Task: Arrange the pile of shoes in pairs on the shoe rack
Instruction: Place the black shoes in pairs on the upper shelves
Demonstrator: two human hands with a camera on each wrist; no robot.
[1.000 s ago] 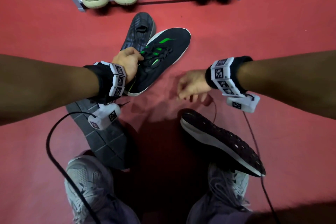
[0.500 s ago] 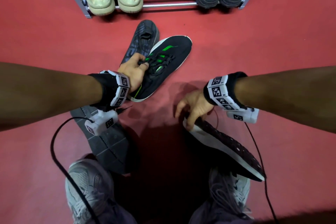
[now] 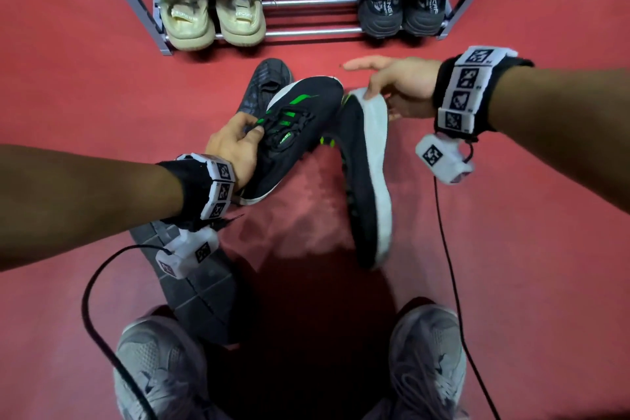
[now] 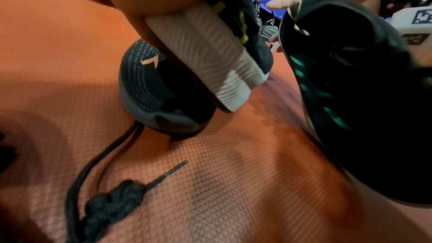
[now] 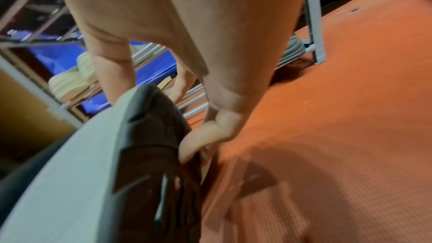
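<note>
Left hand: the left hand [image 3: 235, 143] is curled round the laces and tongue of a black shoe with green stripes [image 3: 300, 123]; that shoe is held tilted, its toe pointing far and right, above the floor.
Right hand: the right hand [image 3: 399, 85] pinches the white rim of a second black shoe [image 3: 366, 181] at one end, the forefinger stretched straight to the left; this shoe is held on its side, thick white sole to the right, just right of the first.
Dark knit shoe: a dark grey shoe [image 3: 264, 85] lies on the floor partly under the green-striped one.
Sole-up shoe: a grey shoe [image 3: 201, 286] lies near, grooved sole upward, below the left wrist.
Rack: a metal-barred shoe rack [image 3: 306, 31] stands at the far side, with a cream pair [image 3: 211, 10] at its left and a black pair [image 3: 402, 7] at its right.
Floor: a red mat [image 3: 528, 249].
Left wrist view: the ribbed white sole [image 4: 205, 47], the woven ribbing of the knit shoe [image 4: 149, 80], a knotted black lace [image 4: 112, 202] and the mat's fine grid texture are shown, none of which can be made out from the head view.
Right wrist view: blurred; the smooth pale sole edge [image 5: 77, 182] against the fingers [image 5: 201, 141] is seen.
</note>
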